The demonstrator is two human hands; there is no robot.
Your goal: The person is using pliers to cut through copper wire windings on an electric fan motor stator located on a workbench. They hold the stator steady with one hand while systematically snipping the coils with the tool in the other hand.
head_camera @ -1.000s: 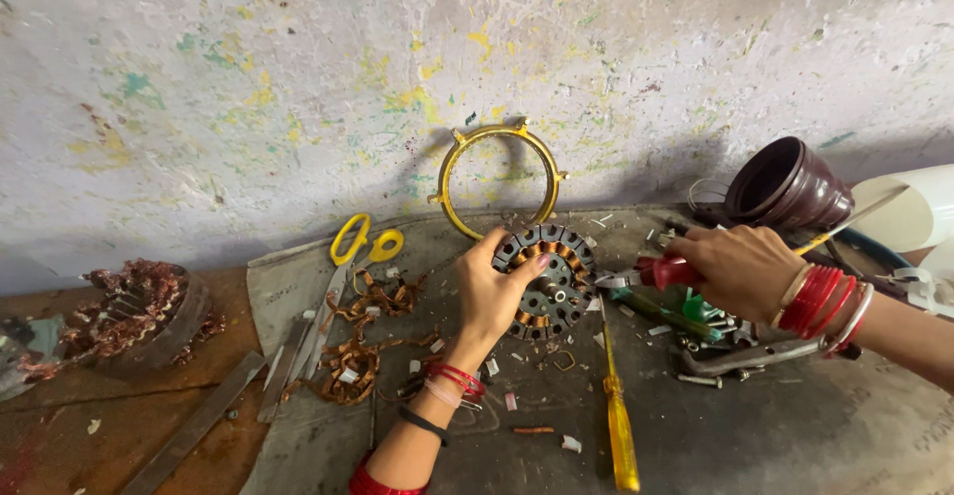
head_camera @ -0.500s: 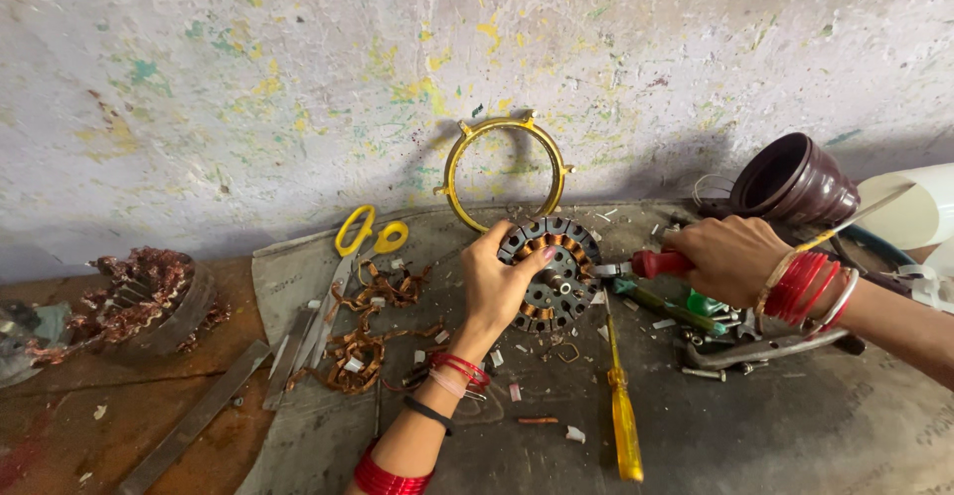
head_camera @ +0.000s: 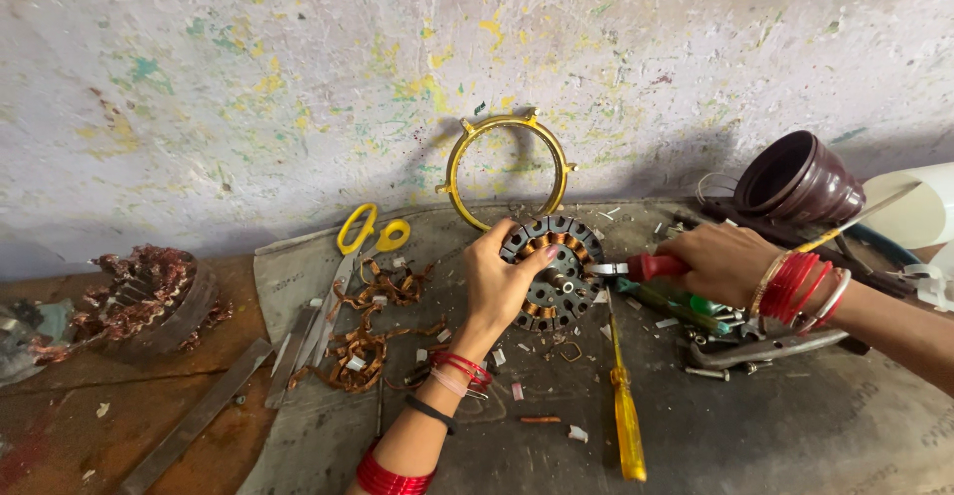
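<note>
Left hand point(head_camera: 497, 281) fingers clamp round motor core point(head_camera: 553, 268); right hand point(head_camera: 717, 261) fingers clamp red-handled tool point(head_camera: 646, 267). Pulled copper wire point(head_camera: 368, 341) at frame's left; some copper left in core.

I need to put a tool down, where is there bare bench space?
Bare patch: the grey mat right of the yellow screwdriver, below the pliers. Crowded: around the motor core, the copper wire scraps and scissors.

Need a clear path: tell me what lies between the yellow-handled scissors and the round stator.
In the head view, tangled copper wire scraps lie between the yellow-handled scissors and the round stator.
</note>
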